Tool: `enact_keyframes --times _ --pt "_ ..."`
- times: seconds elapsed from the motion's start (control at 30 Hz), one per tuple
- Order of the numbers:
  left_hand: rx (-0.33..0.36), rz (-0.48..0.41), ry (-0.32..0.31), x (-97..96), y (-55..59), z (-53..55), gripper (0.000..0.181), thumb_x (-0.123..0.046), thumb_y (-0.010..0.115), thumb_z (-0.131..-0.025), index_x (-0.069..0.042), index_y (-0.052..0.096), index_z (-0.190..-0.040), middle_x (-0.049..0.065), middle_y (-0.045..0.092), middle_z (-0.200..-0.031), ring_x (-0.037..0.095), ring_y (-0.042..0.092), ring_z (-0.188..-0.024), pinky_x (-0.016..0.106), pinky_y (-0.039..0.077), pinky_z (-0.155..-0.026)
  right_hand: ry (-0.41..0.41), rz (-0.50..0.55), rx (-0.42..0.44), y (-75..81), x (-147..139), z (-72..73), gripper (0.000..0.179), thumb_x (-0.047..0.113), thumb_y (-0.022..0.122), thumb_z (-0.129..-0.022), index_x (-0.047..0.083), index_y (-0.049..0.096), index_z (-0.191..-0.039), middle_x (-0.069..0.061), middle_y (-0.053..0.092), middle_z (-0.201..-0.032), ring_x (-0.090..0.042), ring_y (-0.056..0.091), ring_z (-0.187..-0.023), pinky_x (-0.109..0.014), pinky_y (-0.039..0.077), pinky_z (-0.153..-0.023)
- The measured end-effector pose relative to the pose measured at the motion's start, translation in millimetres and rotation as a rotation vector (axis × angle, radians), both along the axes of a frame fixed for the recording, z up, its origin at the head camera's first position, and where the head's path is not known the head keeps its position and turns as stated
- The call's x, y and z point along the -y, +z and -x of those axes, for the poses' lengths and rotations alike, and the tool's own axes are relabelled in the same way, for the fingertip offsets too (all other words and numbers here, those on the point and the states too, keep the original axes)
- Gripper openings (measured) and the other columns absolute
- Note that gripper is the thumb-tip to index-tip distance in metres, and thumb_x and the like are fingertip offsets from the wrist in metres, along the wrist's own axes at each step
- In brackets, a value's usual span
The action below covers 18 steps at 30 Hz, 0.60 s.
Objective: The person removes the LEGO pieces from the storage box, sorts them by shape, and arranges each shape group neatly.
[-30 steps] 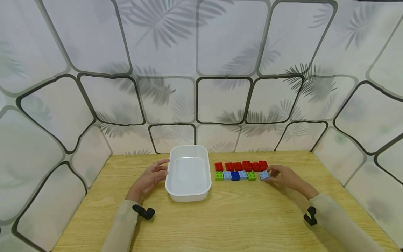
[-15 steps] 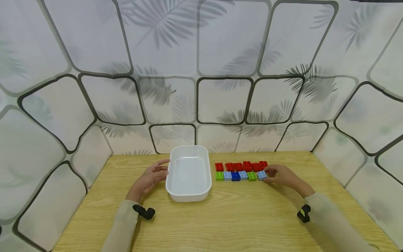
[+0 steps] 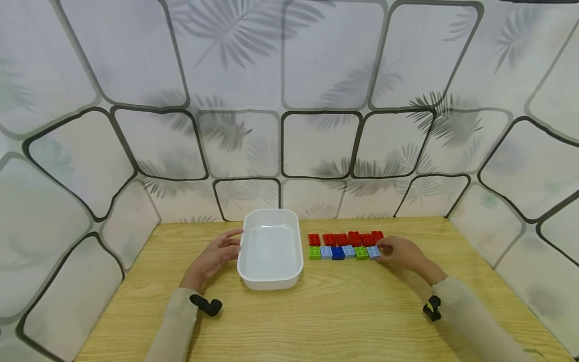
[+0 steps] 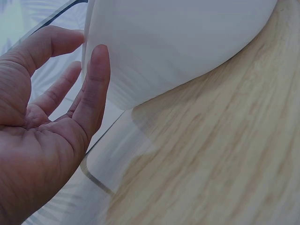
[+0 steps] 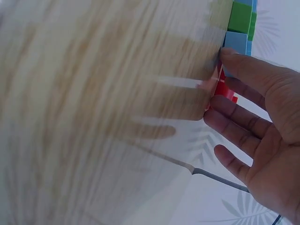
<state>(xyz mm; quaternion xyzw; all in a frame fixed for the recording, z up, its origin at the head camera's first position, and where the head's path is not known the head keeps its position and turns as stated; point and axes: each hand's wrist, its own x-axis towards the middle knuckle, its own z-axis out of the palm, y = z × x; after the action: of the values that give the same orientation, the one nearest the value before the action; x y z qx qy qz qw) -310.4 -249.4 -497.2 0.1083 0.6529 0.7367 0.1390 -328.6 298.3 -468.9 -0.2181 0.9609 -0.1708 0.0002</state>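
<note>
My right hand [image 3: 402, 255] pinches the light blue toy brick [image 3: 373, 252] at the right end of the front row, thumb on its near side. In the right wrist view this brick [image 5: 236, 43] sits against a green brick [image 5: 240, 18]; the other fingers spread loosely beside a red brick [image 5: 224, 90]. Green, light blue and dark blue bricks [image 3: 338, 253] make up the front row. Behind it runs a row of red bricks [image 3: 355, 238]. My left hand [image 3: 212, 259] rests its fingertips at the left side of the white tub [image 3: 270, 284], fingers loosely extended.
The tub stands left of the brick rows, with nothing visible inside. The wooden table [image 3: 316, 322] extends in front of both. A patterned curtain [image 3: 321, 146] encloses the back and sides.
My right hand has slid the light blue brick leftward, closing the gap to the green brick in the front row. The left hand and the tub have stayed in place.
</note>
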Motion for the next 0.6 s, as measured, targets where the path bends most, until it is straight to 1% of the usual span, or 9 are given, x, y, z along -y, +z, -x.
enact_keyframes --times 0.17,0.6 --pt "-0.004 0.003 -0.002 0.0 0.9 -1.2 0.063 -0.003 0.059 -0.101 -0.003 0.031 -0.157 0.000 0.060 -0.118 0.010 0.064 -0.106 0.027 0.058 -0.093 0.003 -0.029 -0.033 -0.4 2.4 -0.3 0.035 0.027 0.082 -0.086 0.005 0.074 -0.110 0.003 0.065 -0.086 -0.008 0.053 -0.074 -0.030 0.047 -0.066" --pt "-0.010 -0.007 -0.007 0.0 -1.0 0.8 0.062 -0.002 0.059 -0.101 -0.004 0.033 -0.157 0.002 0.060 -0.119 0.010 0.064 -0.107 0.027 0.058 -0.093 0.008 -0.050 -0.063 1.8 4.8 -3.4 0.033 0.027 0.082 -0.085 0.004 0.074 -0.108 0.000 0.067 -0.085 -0.010 0.056 -0.073 -0.031 0.049 -0.065"
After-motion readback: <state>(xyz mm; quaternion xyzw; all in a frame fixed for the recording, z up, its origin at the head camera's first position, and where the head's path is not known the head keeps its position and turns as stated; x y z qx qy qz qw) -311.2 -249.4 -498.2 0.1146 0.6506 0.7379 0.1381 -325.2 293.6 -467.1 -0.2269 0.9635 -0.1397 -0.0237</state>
